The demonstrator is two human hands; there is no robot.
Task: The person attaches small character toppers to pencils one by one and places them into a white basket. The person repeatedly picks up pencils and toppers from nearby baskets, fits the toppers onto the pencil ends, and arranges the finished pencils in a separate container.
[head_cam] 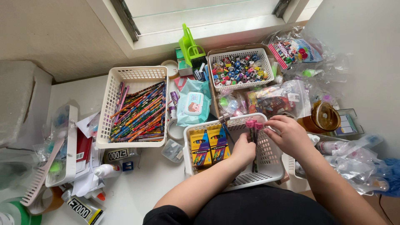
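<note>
1. Left hand (243,151): held over the near white basket (273,168), fingers closed around the lower shafts of a small bunch of dark pencils (253,143) with pink toppers.
2. Right hand (288,134): at the upper end of the same bunch, fingers pinched narrow just beside the pink toppers (254,124).
3. Step in hand, as judged: the pencils are being gathered and squared up above the near basket. The next move likely calls for a steady two-handed hold so that the bunch stays aligned.
4. Pencils in the hands: two pink toppers show; the exact number of shafts cannot be told.
5. Crayon boxes (208,146): two, yellow, side by side at the left end of the near basket.
6. White baskets: three in all. The left basket (109,110) holds a heap of striped, many-coloured pencils, too many to count. The far basket (217,85) holds small coloured erasers, likewise uncounted.
7. Wet-wipe pack (192,102): one, pale blue, between the left and far baskets.
8. Glue tubes (83,208): two labelled tubes on the tabletop (137,191) at left.
9. Green mini dustpan and brush (190,48): one set, by the window sill.
10. Clear bags (279,98) of small goods: several, at right.
</note>
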